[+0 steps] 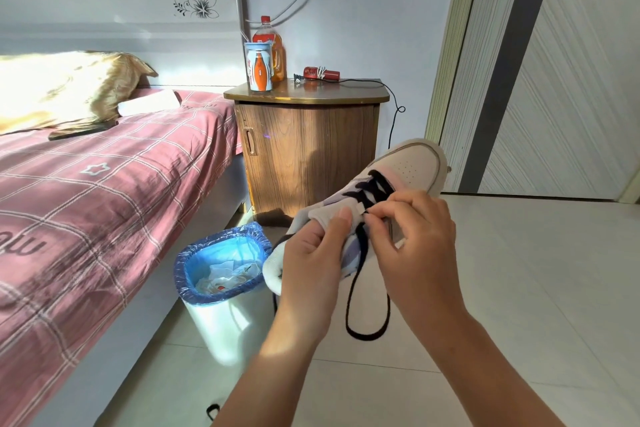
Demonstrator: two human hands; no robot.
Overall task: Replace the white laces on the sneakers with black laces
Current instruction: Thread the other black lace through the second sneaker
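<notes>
I hold a white and pale-purple sneaker (412, 166) up in the air, toe pointing away to the upper right. A black lace (375, 189) crosses its lower eyelets, and a long loop of it (367, 333) hangs down below my hands. My left hand (311, 253) grips the sneaker's tongue and heel side, thumb pressed on the tongue. My right hand (412, 239) pinches the black lace at an upper eyelet. A bit of black lace (213, 409) lies on the floor near the bottom edge.
A white bin with a blue liner (221, 267) stands below left of the sneaker, holding scraps. A bed with a pink checked cover (104, 201) fills the left. A wooden nightstand (304, 149) carries bottles and a red device. A door (571, 80) is at right.
</notes>
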